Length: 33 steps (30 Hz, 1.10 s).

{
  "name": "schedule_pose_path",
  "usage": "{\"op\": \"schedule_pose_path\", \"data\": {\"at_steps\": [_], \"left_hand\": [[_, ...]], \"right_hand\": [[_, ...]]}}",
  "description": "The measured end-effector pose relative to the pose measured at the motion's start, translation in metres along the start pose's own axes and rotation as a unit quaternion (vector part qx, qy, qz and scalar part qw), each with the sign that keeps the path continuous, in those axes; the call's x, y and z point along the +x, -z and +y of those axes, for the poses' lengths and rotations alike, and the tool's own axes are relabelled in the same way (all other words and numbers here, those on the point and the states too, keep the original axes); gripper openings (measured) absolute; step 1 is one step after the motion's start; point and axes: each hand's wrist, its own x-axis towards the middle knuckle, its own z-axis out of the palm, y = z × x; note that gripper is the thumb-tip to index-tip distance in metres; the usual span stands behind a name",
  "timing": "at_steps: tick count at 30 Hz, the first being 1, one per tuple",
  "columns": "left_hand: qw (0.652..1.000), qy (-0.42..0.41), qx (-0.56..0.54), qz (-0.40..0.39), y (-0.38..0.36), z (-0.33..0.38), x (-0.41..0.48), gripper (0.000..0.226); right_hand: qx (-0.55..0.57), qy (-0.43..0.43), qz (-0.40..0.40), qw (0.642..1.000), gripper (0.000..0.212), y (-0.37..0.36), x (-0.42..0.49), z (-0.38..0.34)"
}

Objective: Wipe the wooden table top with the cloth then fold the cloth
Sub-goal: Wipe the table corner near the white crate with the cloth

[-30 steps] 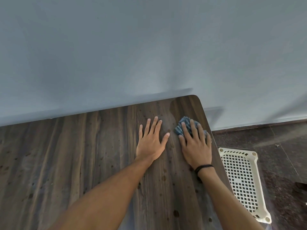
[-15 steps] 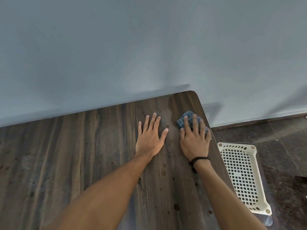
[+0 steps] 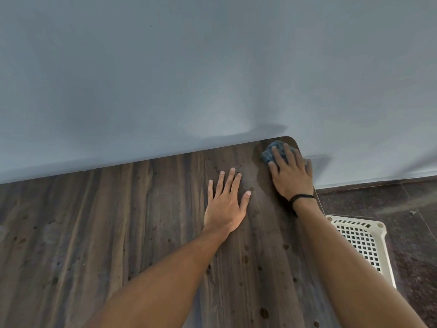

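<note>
The dark wooden table top [image 3: 118, 233] fills the lower left and runs up to a grey wall. A bunched blue cloth [image 3: 272, 151] lies at the table's far right corner. My right hand [image 3: 292, 172], with a black band on the wrist, presses flat on the cloth, and most of the cloth is hidden under the palm and fingers. A damp streak darkens the wood just left of the cloth. My left hand [image 3: 227, 202] rests flat on the table with fingers spread, a hand's width left of the right hand, holding nothing.
A white perforated plastic basket [image 3: 364, 240] stands on the dark floor right of the table's right edge. The grey wall [image 3: 212, 79] meets the table's far edge. Small dark spots dot the wood.
My right hand has slid the cloth away from me toward the far right corner, close to the wall. The left hand stays flat in about the same place.
</note>
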Motion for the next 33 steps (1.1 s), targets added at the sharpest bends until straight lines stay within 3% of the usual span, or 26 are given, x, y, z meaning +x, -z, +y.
{"op": "schedule_pose_path", "data": {"at_steps": [3,7,12,16,20,24,29,33], "left_hand": [[1.0,-0.001,0.0,0.001,-0.002,-0.002,0.001,0.068],[1.0,0.0,-0.004,0.0,-0.001,0.0,-0.001,0.069],[1.0,-0.002,-0.011,-0.001,0.001,0.001,-0.003,0.069],[1.0,-0.004,-0.013,-0.002,0.004,0.002,-0.004,0.069],[1.0,-0.007,-0.017,-0.006,0.004,0.001,-0.003,0.069],[1.0,-0.006,-0.015,-0.007,0.006,0.001,-0.004,0.069],[1.0,-0.013,-0.017,-0.003,0.004,0.0,-0.002,0.069],[1.0,-0.018,-0.014,-0.004,0.004,-0.001,-0.003,0.069]], "right_hand": [[0.015,-0.066,0.008,0.998,0.056,0.006,0.005,-0.014],[-0.012,0.025,0.024,0.999,0.055,-0.008,-0.053,-0.014],[0.008,-0.109,0.047,0.993,0.055,-0.001,-0.074,-0.009],[-0.021,-0.017,0.026,0.999,0.055,-0.011,-0.118,0.0],[0.007,-0.142,0.035,0.989,0.056,0.001,-0.106,0.008],[-0.021,-0.037,0.026,0.999,0.056,-0.009,-0.138,0.008],[-0.004,-0.139,0.042,0.989,0.056,-0.002,-0.122,0.014],[-0.026,-0.064,0.051,0.996,0.055,-0.008,-0.14,0.013]]}}
